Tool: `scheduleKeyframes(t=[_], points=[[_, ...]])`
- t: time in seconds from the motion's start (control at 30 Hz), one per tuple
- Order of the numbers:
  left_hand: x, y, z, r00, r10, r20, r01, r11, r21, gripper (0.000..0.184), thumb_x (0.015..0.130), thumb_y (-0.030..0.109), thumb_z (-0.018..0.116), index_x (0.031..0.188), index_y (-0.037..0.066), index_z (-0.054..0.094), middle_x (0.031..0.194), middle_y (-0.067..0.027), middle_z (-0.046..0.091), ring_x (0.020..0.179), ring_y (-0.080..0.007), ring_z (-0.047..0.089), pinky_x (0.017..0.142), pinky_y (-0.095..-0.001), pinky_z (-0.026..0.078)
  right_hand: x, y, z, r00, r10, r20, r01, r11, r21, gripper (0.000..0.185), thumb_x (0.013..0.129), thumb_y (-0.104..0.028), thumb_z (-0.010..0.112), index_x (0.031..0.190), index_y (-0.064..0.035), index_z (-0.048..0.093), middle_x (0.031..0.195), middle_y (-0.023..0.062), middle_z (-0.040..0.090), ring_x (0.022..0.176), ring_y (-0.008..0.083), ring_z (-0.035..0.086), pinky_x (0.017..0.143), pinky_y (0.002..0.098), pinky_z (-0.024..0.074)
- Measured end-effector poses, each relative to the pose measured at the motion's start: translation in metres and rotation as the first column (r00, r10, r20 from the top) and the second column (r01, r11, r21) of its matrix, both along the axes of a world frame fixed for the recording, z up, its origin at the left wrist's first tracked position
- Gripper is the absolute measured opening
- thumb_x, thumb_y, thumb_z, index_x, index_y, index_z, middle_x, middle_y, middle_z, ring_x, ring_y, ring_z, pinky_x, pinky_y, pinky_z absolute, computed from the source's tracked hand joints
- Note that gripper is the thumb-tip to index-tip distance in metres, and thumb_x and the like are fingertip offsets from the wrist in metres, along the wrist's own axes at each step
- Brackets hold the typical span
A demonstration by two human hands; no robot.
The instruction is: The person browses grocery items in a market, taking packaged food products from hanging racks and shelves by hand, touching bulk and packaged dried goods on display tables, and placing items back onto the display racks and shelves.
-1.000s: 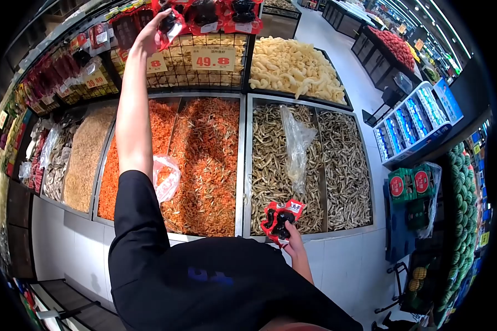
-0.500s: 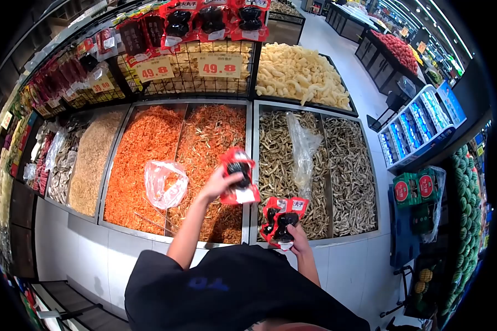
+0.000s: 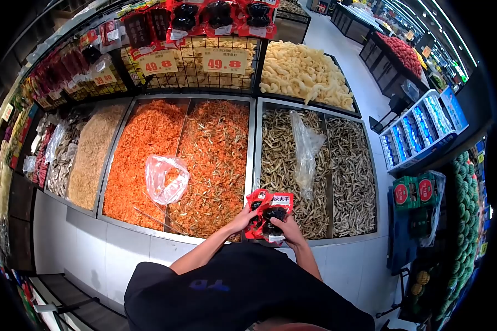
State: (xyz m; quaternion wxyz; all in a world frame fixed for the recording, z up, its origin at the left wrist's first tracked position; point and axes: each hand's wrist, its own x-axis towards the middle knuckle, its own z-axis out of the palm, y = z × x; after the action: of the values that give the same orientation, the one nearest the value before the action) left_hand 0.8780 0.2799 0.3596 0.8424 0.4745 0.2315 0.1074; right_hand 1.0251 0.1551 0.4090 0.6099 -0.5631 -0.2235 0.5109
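Note:
Red vacuum packs (image 3: pixel 274 214) of dark round food are gathered in front of my chest, overlapping so that I cannot tell how many there are. My left hand (image 3: pixel 239 222) grips their left side, its fingers partly hidden behind them. From the right, my right hand (image 3: pixel 288 229) is closed on the front pack, thumb pressed over the dark contents. Below the hands lie the near edges of two bins: orange dried shrimp (image 3: pixel 212 160) on the left and small dried fish (image 3: pixel 284 160) on the right.
Matching red packs (image 3: pixel 221 19) hang on a wire rack above price signs (image 3: pixel 225 60). A clear bag (image 3: pixel 167 179) lies on the shrimp, another (image 3: pixel 305 154) on the fish. Pale puffed snacks (image 3: pixel 306 74) fill a bin behind. At right stand a blue-white display (image 3: pixel 422 129) and green boxes (image 3: pixel 417 190).
My left hand has come down and right with its red pack, bringing it against the packs in my right hand. My right hand has shifted slightly left.

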Motion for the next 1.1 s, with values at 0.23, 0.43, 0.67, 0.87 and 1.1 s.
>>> scheduleKeyframes(t=[0.23, 0.43, 0.67, 0.87, 1.1], points=[[-0.003, 0.007, 0.006, 0.993, -0.105, -0.06, 0.115, 0.974, 0.197, 0.054, 0.1, 0.027, 0.037, 0.145, 0.005, 0.018, 0.144, -0.0113, 0.031, 0.129, -0.0211, 0.034, 0.107, -0.0334, 0.029, 0.007, -0.006, -0.015, 0.959, 0.068, -0.275, -0.103, 0.988, -0.114, 0.036, 0.088, -0.013, 0.06, 0.12, -0.0005, 0.048, 0.106, 0.0085, 0.06, 0.089, 0.017, 0.063, 0.077, 0.0316, 0.0535], [-0.002, 0.004, -0.005, 0.983, -0.177, -0.051, 0.183, 0.971, 0.153, 0.053, 0.101, 0.032, 0.032, 0.145, 0.005, 0.019, 0.142, -0.0131, 0.036, 0.128, -0.0199, 0.036, 0.107, -0.0321, 0.029, 0.01, -0.017, -0.032, 0.86, 0.018, -0.511, -0.052, 0.997, -0.052, 0.043, 0.089, -0.022, 0.058, 0.125, -0.0012, 0.045, 0.116, 0.0153, 0.058, 0.102, 0.0258, 0.061, 0.088, 0.0389, 0.0524], [-0.004, 0.003, -0.013, 0.931, -0.143, -0.337, 0.292, 0.844, 0.449, 0.059, 0.099, 0.041, 0.031, 0.142, 0.002, 0.023, 0.138, -0.0218, 0.039, 0.128, -0.0288, 0.039, 0.106, -0.0359, 0.029, 0.007, -0.034, -0.079, 0.744, 0.014, -0.668, -0.004, 1.0, 0.016, 0.059, 0.092, -0.043, 0.047, 0.134, -0.0023, 0.039, 0.129, 0.0189, 0.051, 0.112, 0.0339, 0.055, 0.098, 0.0475, 0.0429], [-0.006, 0.036, 0.036, 0.803, -0.429, -0.413, 0.567, 0.764, 0.309, 0.07, 0.096, 0.054, 0.03, 0.138, -0.002, 0.03, 0.138, -0.0201, 0.04, 0.118, -0.0324, 0.047, 0.099, -0.0376, 0.04, -0.005, -0.038, -0.076, 0.659, 0.067, -0.749, 0.082, 0.984, 0.159, 0.068, 0.089, -0.048, 0.048, 0.137, -0.0026, 0.035, 0.134, 0.019, 0.045, 0.119, 0.0353, 0.049, 0.102, 0.0491, 0.0388], [-0.004, 0.195, 0.135, 0.933, 0.044, -0.356, 0.263, 0.592, 0.762, 0.049, 0.094, 0.039, 0.045, 0.13, 0.007, 0.046, 0.127, -0.0113, 0.052, 0.1, -0.0217, 0.059, 0.081, -0.0337, 0.054, 0.007, -0.058, -0.112, 0.628, 0.1, -0.772, 0.203, 0.936, 0.286, 0.072, 0.084, -0.05, 0.056, 0.138, -0.006, 0.036, 0.136, 0.0159, 0.045, 0.121, 0.0355, 0.047, 0.101, 0.0528, 0.0385]])
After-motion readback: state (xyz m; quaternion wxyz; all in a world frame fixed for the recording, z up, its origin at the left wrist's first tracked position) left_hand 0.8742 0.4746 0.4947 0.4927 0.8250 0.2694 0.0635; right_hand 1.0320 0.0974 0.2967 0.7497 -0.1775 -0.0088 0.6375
